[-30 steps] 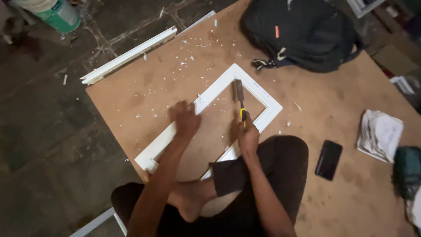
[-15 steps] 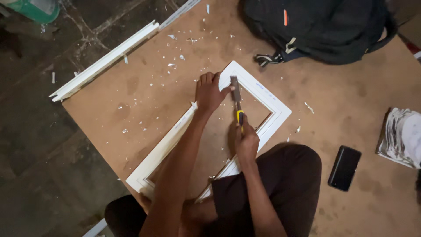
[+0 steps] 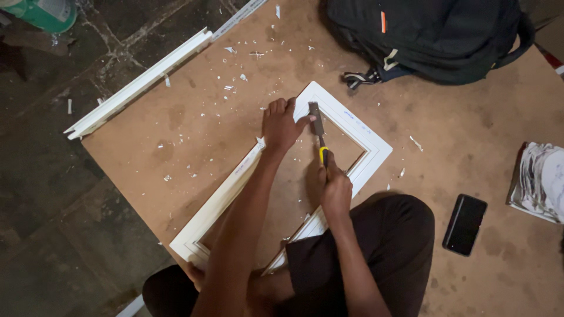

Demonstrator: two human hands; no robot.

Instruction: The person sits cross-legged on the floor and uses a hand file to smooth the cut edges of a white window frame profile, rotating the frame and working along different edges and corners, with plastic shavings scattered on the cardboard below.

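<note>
A white rectangular frame lies flat on a brown board. My left hand presses down on the frame's far left side, near its top corner, fingers spread over the moulding. My right hand grips the yellow-and-black handle of a chisel. The chisel's metal blade points away from me and rests against the inner edge of the frame, just beside my left thumb. My legs, in dark trousers, sit at the board's near edge and partly cover the frame's near end.
A black backpack lies at the far right of the board. A black phone and a crumpled white cloth lie to the right. White moulding strips lie along the far left edge, with several white chips scattered about. A green container stands on the floor.
My left hand has slid up the frame's left side to the far corner, beside the chisel blade. My right hand has kept its hold on the chisel.
</note>
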